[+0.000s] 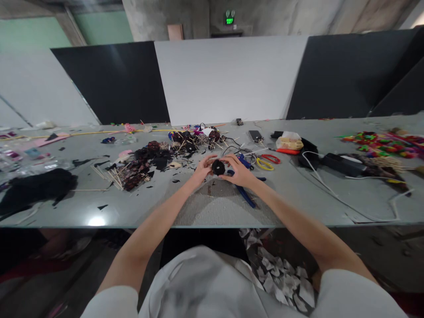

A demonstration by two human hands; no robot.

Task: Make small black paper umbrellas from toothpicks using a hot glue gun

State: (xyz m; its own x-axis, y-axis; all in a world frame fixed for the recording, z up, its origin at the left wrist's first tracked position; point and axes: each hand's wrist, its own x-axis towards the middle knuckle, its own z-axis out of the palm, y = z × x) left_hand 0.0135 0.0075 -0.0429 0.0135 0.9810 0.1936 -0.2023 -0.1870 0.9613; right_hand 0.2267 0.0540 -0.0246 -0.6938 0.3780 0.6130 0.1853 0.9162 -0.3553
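Note:
Between both hands I hold a small round black ball-like piece [218, 167] with a pale spot at its middle, just above the table. My left hand [202, 170] curls its fingers round the left side. From the right, my right hand [239, 171] grips the other edge with thumb and fingers. Blue-handled pliers [245, 196] lie under my right wrist. Right of that hand are scissors with a yellow and a red handle [265, 164]. Beyond the hands lies a heap of dark balls stuck with wooden sticks [192, 142].
Dark patterned scraps and wooden sticks [127, 174] lie to the left, near a black cloth [39, 187]. A phone [255, 136], a white cable [326, 190] and a colourful pile [380, 143] are on the right. A white panel [228, 79] stands behind; crumpled paper [285, 276] lies below the table.

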